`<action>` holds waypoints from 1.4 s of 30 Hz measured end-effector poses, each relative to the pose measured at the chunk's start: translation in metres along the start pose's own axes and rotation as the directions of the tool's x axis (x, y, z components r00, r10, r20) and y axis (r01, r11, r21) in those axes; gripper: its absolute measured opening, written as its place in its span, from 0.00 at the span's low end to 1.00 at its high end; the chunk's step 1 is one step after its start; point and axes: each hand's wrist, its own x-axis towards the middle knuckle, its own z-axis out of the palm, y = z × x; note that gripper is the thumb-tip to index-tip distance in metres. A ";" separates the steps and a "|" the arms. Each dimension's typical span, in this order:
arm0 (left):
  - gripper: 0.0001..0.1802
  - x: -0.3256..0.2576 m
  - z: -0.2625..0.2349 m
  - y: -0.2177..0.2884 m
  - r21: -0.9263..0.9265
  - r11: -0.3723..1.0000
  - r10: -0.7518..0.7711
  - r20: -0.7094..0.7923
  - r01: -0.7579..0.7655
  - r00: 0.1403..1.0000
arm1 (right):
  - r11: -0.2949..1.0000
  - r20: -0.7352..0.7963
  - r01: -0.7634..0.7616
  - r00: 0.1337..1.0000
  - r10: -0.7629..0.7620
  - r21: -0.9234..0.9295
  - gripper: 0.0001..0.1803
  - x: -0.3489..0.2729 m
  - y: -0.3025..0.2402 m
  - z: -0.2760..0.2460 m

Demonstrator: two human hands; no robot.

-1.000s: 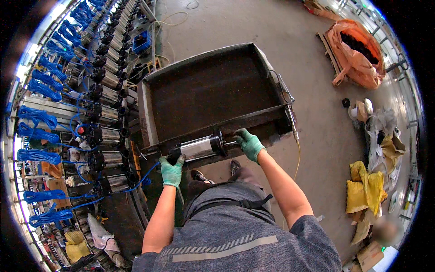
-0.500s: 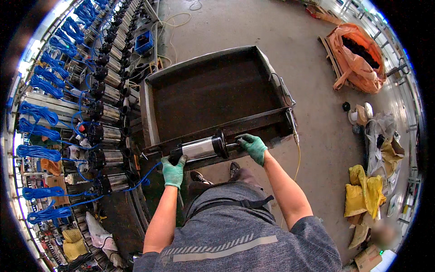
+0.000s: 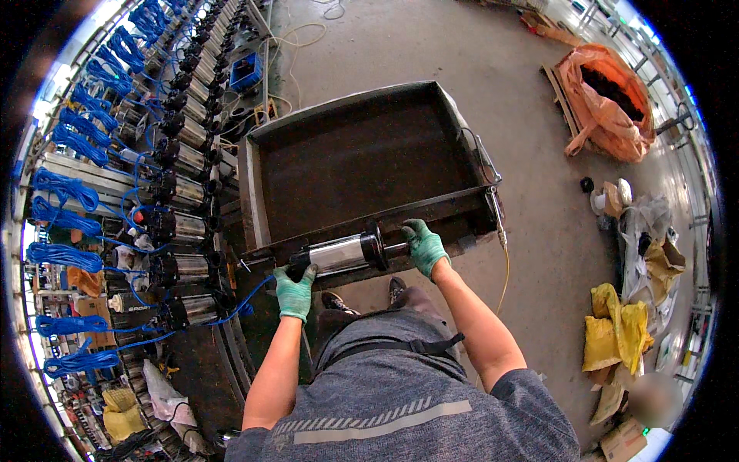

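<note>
A shiny metal cylinder motor (image 3: 337,255) with black end caps lies sideways along the near edge of a dark metal trough (image 3: 254,192). My left hand (image 3: 294,293), in a green glove, is wrapped round the motor's left black end, thumb on top. A blue cable (image 3: 260,289) runs from that end off to the left. From the black flange (image 3: 376,245) at the right end sticks a thin shaft (image 3: 396,249). My right hand (image 3: 427,249), gloved too, has its fingers curled round the shaft's outer end; its palm side is partly hidden.
A long row of similar motors (image 3: 185,225) stands on the left, with coiled blue cables (image 3: 65,258) beside it. A yellow hose (image 3: 506,281) hangs at the trough's right corner. Further right are an orange sack (image 3: 589,100) and yellow bags (image 3: 604,339) on the floor.
My right hand has shifted slightly left and its fingers have curled more at the shaft end. The left hand and the motor have hardly moved.
</note>
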 end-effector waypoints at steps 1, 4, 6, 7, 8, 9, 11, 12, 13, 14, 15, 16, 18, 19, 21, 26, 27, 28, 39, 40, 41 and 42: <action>0.34 0.001 0.000 -0.003 -0.020 0.999 -0.030 0.011 0.030 1.000 | 0.998 0.031 -0.054 0.998 0.055 -0.040 0.14 0.004 0.000 -0.001; 0.35 0.000 0.000 0.004 0.035 0.999 0.013 0.006 -0.013 1.000 | 0.991 0.006 0.010 1.000 -0.010 -0.133 0.14 0.013 0.013 -0.001; 0.35 -0.002 -0.002 0.006 -0.009 1.000 -0.007 0.003 0.007 1.000 | 0.948 0.275 -0.273 0.935 0.222 0.163 0.17 0.016 0.001 -0.013; 0.36 -0.003 -0.002 0.007 -0.090 0.994 -0.056 0.018 0.058 0.998 | 0.862 0.425 -0.430 0.856 0.294 0.270 0.18 0.014 -0.008 -0.022; 0.36 -0.003 -0.001 0.009 -0.171 0.979 -0.102 0.040 0.107 0.994 | 0.858 0.470 -0.432 0.840 0.272 0.276 0.20 0.009 -0.016 -0.032; 0.36 -0.004 -0.002 0.012 -0.141 0.986 -0.086 0.037 0.091 0.996 | 0.855 0.514 -0.435 0.821 0.248 0.282 0.21 0.003 -0.022 -0.041; 0.36 -0.005 -0.005 0.018 -0.079 0.995 -0.054 0.031 0.056 0.998 | 0.847 0.609 -0.397 0.785 0.113 0.354 0.21 -0.004 -0.019 -0.054; 0.36 -0.004 -0.005 0.015 -0.046 0.998 -0.047 0.029 0.048 0.998 | 0.837 0.622 -0.398 0.778 0.091 0.375 0.21 -0.005 -0.017 -0.057; 0.36 -0.002 -0.005 0.011 -0.012 0.999 -0.041 0.027 0.041 0.999 | 0.828 0.634 -0.399 0.770 0.068 0.395 0.22 -0.005 -0.017 -0.058; 0.36 -0.002 -0.005 0.013 0.021 0.999 -0.033 0.029 0.032 0.999 | 0.816 0.643 -0.401 0.764 0.048 0.416 0.22 -0.005 -0.016 -0.060; 0.36 -0.002 -0.005 0.015 0.013 1.000 -0.012 0.024 0.012 1.000 | 0.810 0.628 -0.420 0.774 0.084 0.410 0.21 -0.006 -0.017 -0.058; 0.35 -0.004 -0.005 0.017 0.005 1.000 0.008 0.019 -0.008 1.000 | 0.841 0.593 -0.417 0.791 0.150 0.343 0.21 -0.003 -0.018 -0.055; 0.35 -0.004 -0.006 0.016 -0.008 1.000 0.023 0.020 -0.023 1.000 | 0.887 0.504 -0.414 0.822 0.266 0.206 0.21 0.005 -0.017 -0.045; 0.36 -0.002 -0.004 0.010 -0.014 1.000 0.016 0.029 -0.015 0.999 | 0.900 0.444 -0.358 0.868 0.222 0.250 0.24 0.005 -0.011 -0.037; 0.35 -0.002 -0.004 0.010 0.009 1.000 0.021 0.021 -0.021 1.000 | 0.881 0.441 -0.395 0.860 0.255 0.260 0.26 0.010 -0.001 -0.030; 0.35 -0.008 -0.005 0.026 -0.006 1.000 0.029 0.006 -0.029 1.000 | 0.863 0.303 -0.288 0.938 0.167 0.415 0.22 0.005 0.008 -0.014; 0.34 -0.008 -0.005 0.028 -0.002 1.000 0.023 0.013 -0.023 1.000 | 0.828 0.285 -0.257 0.951 0.123 0.498 0.19 0.008 0.009 -0.008; 0.34 -0.006 -0.004 0.024 -0.001 1.000 0.005 0.015 -0.005 1.000 | 0.795 0.300 -0.275 0.946 0.123 0.541 0.19 0.008 0.009 -0.010; 0.40 -0.001 0.004 -0.012 -0.027 0.998 -0.065 -0.010 0.065 0.998 | 0.787 0.501 -0.554 0.780 0.376 0.272 0.31 0.005 -0.028 -0.036; 0.40 0.003 0.003 -0.014 -0.029 0.998 -0.062 -0.030 0.061 0.998 | 0.867 0.476 -0.466 0.811 0.340 0.175 0.31 0.008 -0.035 -0.036; 0.41 0.004 0.005 -0.016 -0.028 0.998 -0.063 -0.036 0.062 0.997 | 0.922 0.451 -0.380 0.837 0.311 0.071 0.32 0.009 -0.043 -0.038; 0.40 0.000 0.005 -0.012 -0.016 0.998 -0.054 -0.026 0.053 0.998 | 0.952 0.431 -0.303 0.855 0.290 -0.040 0.32 0.007 -0.043 -0.041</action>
